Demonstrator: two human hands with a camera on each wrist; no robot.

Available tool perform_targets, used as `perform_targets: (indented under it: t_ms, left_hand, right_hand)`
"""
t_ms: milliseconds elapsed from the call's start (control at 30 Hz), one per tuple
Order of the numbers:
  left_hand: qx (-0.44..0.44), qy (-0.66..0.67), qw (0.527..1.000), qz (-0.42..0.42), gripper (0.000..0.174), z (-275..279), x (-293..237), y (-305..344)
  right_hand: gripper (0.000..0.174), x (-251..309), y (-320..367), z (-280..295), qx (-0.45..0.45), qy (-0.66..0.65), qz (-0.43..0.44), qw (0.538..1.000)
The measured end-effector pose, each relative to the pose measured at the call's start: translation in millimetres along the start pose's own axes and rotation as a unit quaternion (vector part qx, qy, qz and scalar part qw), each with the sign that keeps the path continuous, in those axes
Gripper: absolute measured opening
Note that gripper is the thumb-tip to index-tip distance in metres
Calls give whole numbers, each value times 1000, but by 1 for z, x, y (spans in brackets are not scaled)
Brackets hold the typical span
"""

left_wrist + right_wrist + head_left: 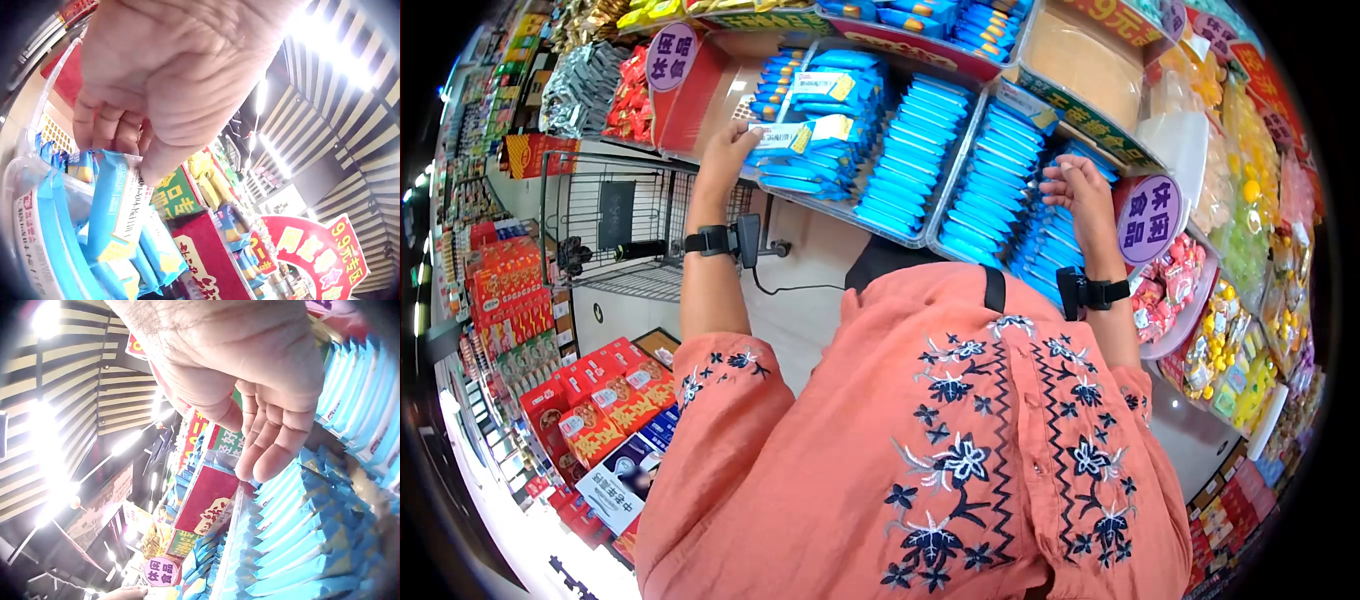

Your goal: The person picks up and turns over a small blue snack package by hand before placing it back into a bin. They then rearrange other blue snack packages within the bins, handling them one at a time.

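Note:
My left hand [725,162] pinches the end of a blue and white snack packet [114,203] between thumb and fingers, over the left compartment of the display bin. More such packets [820,175] lie loosely stacked under and beside it. Upright rows of blue packets [915,150] fill the middle compartments. On the right, my right hand [1082,195] hovers over another row of blue packets [294,531], its fingers loosely bent and nothing between them. The right wrist view shows its fingertips [265,465] close to the clear divider.
A wire shopping cart [615,215] stands left of the bin. Round purple signs [1150,220] mark the bin's corners. Behind are a cardboard-coloured compartment [1090,55] and more blue packets [985,30]. Red gift boxes [590,400] are stacked at the lower left, bagged sweets [1245,180] at the right.

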State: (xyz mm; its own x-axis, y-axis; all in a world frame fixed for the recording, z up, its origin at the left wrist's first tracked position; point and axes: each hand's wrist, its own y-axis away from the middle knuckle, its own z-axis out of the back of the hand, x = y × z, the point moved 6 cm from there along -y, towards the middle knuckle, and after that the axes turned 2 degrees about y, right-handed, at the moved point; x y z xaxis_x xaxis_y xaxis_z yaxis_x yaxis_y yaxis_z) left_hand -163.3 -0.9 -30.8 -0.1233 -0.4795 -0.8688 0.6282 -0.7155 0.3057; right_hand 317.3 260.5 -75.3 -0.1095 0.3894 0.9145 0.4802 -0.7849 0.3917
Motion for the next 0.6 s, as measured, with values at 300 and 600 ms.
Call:
perform_targets:
  t_ms: [300, 600]
  left_hand:
    - [5, 105, 992, -67, 30, -13, -55, 40]
    - [25, 138, 986, -87, 26, -29, -75, 49]
  right_hand:
    - [26, 21, 4, -26, 60, 1, 13, 998]
    - [26, 18, 7, -32, 77, -1, 5, 997]
